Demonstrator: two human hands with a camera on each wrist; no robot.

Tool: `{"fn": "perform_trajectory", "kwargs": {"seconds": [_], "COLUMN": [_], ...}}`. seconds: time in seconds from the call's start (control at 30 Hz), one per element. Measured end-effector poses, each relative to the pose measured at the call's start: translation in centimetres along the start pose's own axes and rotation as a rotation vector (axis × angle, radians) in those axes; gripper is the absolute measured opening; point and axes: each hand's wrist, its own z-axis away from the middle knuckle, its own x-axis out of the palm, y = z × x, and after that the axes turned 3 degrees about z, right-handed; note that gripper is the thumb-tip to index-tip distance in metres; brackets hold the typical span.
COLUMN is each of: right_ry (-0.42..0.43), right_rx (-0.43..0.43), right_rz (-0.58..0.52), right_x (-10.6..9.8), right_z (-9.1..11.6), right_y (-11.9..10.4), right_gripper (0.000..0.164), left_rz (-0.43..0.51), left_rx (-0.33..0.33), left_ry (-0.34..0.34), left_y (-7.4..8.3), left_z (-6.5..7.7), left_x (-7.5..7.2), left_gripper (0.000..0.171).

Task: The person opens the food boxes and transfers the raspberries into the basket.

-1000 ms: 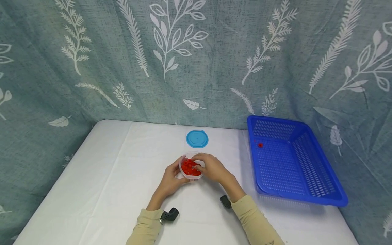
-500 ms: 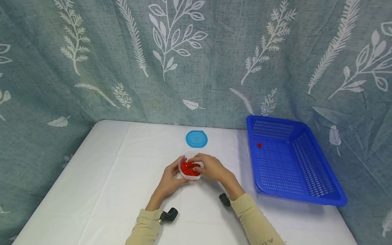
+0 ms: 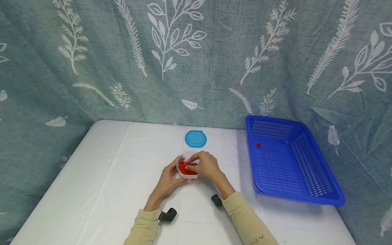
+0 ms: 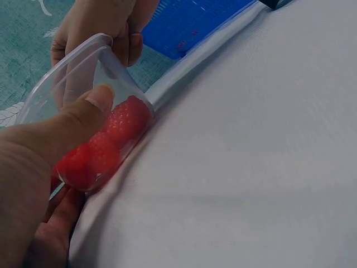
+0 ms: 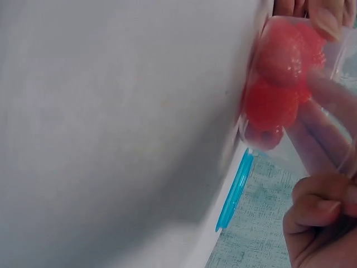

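My left hand (image 3: 167, 178) grips a small clear plastic container (image 3: 188, 176) low over the table, thumb on the near wall and fingers round the far side. Red raspberries (image 4: 128, 120) lie in its bottom, and the container is tilted in the left wrist view. From the right, my right hand (image 3: 208, 165) reaches in with thumb and forefinger among the berries. Its other fingers are curled outside the wall. Through the clear side in the right wrist view, the fingertips come right against the raspberries (image 5: 271, 106); I cannot tell whether they pinch one.
Behind the container, a blue round lid (image 3: 195, 139) lies flat on the white-covered table (image 3: 131, 163). A large blue perforated basket (image 3: 284, 166) stands at the right, with a small red thing (image 3: 258, 145) in it. A green leaf-patterned curtain (image 3: 214, 68) hangs behind.
My right hand has shifted slightly left and its fingers have reached further in among the raspberries, its forearm swinging left. The left hand still grips the container.
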Motion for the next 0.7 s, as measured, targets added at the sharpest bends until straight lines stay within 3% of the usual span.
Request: {"fn": "perform_trajectory", "kwargs": {"seconds": [0.33,0.7], "right_ry": [-0.046,-0.075], "right_rx": [-0.024,-0.041], "right_rz": [-0.027,-0.004], "right_x": [-0.34,-0.5], "right_z": [0.16,0.03], "right_y": [0.1,-0.03], "right_gripper": [0.008,0.011], "left_rz": [0.024,0.013], "left_rx": [-0.014,-0.028], "left_ry": [0.028,0.038], "left_y": [0.1,0.19], "left_z": [-0.03,0.03], "left_x": [0.08,0.04], "left_gripper": [0.087,0.088]}}
